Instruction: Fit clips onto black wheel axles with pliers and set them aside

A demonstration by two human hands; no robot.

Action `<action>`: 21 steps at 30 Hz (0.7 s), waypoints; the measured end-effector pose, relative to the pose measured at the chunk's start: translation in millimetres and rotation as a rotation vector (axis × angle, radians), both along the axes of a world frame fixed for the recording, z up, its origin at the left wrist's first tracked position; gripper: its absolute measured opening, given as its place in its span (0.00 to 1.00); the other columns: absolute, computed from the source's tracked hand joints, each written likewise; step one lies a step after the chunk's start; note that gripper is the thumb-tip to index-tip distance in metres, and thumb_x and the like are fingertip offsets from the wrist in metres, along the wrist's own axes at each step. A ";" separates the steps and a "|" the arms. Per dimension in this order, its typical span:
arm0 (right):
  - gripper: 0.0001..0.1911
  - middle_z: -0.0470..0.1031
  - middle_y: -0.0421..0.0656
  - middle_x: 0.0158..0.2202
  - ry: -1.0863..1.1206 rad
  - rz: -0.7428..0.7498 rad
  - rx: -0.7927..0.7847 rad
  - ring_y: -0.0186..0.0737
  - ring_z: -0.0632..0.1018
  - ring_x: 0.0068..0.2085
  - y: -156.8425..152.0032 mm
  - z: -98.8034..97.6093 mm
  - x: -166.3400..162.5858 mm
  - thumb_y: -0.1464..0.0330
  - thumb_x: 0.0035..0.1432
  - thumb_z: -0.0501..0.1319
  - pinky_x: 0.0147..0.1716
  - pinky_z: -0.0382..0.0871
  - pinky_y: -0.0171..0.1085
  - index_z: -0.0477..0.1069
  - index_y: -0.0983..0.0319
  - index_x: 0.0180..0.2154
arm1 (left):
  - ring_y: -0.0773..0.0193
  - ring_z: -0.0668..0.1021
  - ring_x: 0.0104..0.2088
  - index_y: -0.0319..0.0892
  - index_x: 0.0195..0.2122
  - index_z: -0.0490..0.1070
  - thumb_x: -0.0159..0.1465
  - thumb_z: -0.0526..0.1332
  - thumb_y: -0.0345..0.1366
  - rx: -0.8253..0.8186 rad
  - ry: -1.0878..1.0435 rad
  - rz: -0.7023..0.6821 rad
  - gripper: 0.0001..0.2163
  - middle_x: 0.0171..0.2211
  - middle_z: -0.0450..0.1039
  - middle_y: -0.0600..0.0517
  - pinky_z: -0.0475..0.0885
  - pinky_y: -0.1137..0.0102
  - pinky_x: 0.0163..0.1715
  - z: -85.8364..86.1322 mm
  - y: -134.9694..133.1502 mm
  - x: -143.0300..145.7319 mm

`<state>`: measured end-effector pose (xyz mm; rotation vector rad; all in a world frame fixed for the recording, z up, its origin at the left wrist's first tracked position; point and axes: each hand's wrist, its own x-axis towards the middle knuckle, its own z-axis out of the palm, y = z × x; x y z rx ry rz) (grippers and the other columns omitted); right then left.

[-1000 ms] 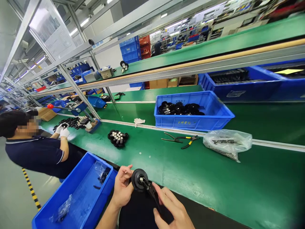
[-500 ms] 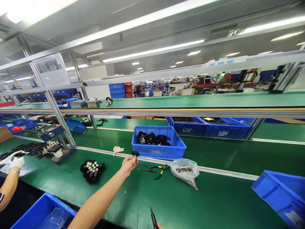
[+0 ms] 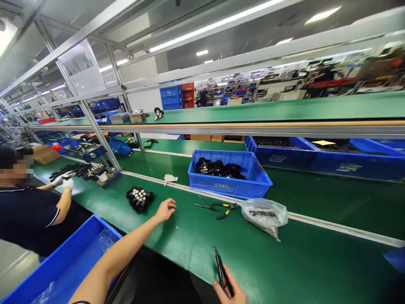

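My left hand (image 3: 166,210) hovers over the green bench with its fingers loosely bent and apart, and nothing shows in them. Beside it, to the left, stands a cluster of black round-based parts with pale ends (image 3: 139,197). My right hand (image 3: 232,291), at the bottom edge, grips black thin-nosed pliers (image 3: 221,270), tips pointing up and away. A tiny ring (image 3: 177,227) lies on the bench between the hands. Pliers with yellow-and-black handles (image 3: 225,210) rest farther back, close to a clear bag of small metal pieces (image 3: 264,215).
A blue bin (image 3: 230,185) holding black parts stands behind the tools. Another blue bin (image 3: 60,261) sits low at the left. A white glove (image 3: 170,179) lies near the rail. At left, a co-worker (image 3: 28,215) in white gloves works by a red-knobbed press (image 3: 95,154).
The black part my left hand held is no longer in it, and that hand has drawn back from the blue bin. The view has shifted; more of my right hand and its pliers shows.
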<state>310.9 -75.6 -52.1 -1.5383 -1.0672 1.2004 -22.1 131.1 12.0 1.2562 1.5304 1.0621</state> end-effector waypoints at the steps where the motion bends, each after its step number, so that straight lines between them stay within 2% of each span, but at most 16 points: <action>1: 0.49 0.83 0.50 0.49 -0.013 0.002 -0.004 0.54 0.85 0.53 6.3 -3.4 0.1 0.45 0.51 0.67 0.56 0.78 0.41 0.72 0.70 0.65 | 0.54 0.85 0.39 0.44 0.41 0.77 0.50 0.77 0.30 -0.010 0.044 0.000 0.18 0.35 0.85 0.49 0.78 0.54 0.55 -5.4 -12.4 -12.0; 4: 0.49 0.80 0.43 0.37 -0.067 0.020 0.015 0.47 0.84 0.42 25.3 -9.3 0.2 0.45 0.46 0.69 0.52 0.79 0.42 0.75 0.67 0.63 | 0.51 0.85 0.43 0.46 0.41 0.77 0.52 0.74 0.29 -0.017 0.157 -0.007 0.16 0.37 0.86 0.48 0.74 0.53 0.61 -15.3 -43.7 -35.7; 6: 0.45 0.77 0.39 0.35 -0.101 0.021 0.045 0.44 0.83 0.38 33.6 -11.0 -0.7 0.45 0.46 0.70 0.49 0.80 0.41 0.77 0.63 0.61 | 0.49 0.85 0.48 0.48 0.42 0.78 0.55 0.73 0.30 -0.004 0.215 -0.018 0.14 0.38 0.86 0.48 0.70 0.52 0.65 -20.4 -59.7 -38.9; 10: 0.41 0.76 0.39 0.35 -0.161 -0.003 0.104 0.40 0.81 0.35 37.4 -14.7 -5.3 0.46 0.50 0.68 0.41 0.79 0.37 0.78 0.61 0.60 | 0.46 0.83 0.54 0.51 0.47 0.80 0.60 0.71 0.34 0.036 0.287 -0.090 0.13 0.43 0.87 0.47 0.66 0.51 0.69 -33.8 -84.7 -16.8; 13: 0.39 0.75 0.39 0.35 -0.204 -0.016 0.147 0.39 0.79 0.33 35.4 -15.4 -8.9 0.48 0.51 0.67 0.37 0.78 0.36 0.77 0.62 0.60 | 0.44 0.80 0.60 0.52 0.53 0.81 0.62 0.70 0.39 0.071 0.317 -0.140 0.17 0.51 0.85 0.44 0.62 0.47 0.73 -40.9 -98.3 10.1; 15: 0.37 0.75 0.39 0.34 -0.230 -0.018 0.182 0.39 0.79 0.31 33.0 -10.8 -10.0 0.48 0.51 0.67 0.34 0.77 0.36 0.79 0.61 0.59 | 0.43 0.78 0.63 0.51 0.55 0.81 0.64 0.68 0.44 0.099 0.330 -0.147 0.18 0.58 0.82 0.43 0.60 0.45 0.74 -41.2 -105.2 24.1; 17: 0.34 0.75 0.38 0.33 -0.257 -0.023 0.227 0.39 0.79 0.30 29.7 -1.1 -10.4 0.48 0.51 0.68 0.32 0.77 0.35 0.80 0.57 0.56 | 0.40 0.77 0.65 0.52 0.54 0.82 0.64 0.66 0.49 0.133 0.338 -0.145 0.18 0.60 0.81 0.41 0.60 0.41 0.74 -40.9 -111.0 31.6; 19: 0.30 0.76 0.37 0.31 -0.288 -0.038 0.275 0.39 0.80 0.31 26.5 11.8 -11.2 0.50 0.51 0.69 0.32 0.77 0.34 0.82 0.54 0.54 | 0.36 0.79 0.63 0.55 0.51 0.84 0.63 0.65 0.52 0.172 0.345 -0.136 0.18 0.57 0.83 0.42 0.63 0.37 0.72 -45.4 -114.9 32.6; 21: 0.25 0.76 0.36 0.31 -0.322 -0.060 0.322 0.37 0.81 0.32 24.9 24.8 -13.0 0.52 0.52 0.72 0.32 0.76 0.32 0.83 0.51 0.51 | 0.36 0.83 0.58 0.63 0.47 0.85 0.61 0.66 0.53 0.234 0.359 -0.097 0.15 0.53 0.86 0.48 0.71 0.39 0.67 -55.6 -115.7 30.3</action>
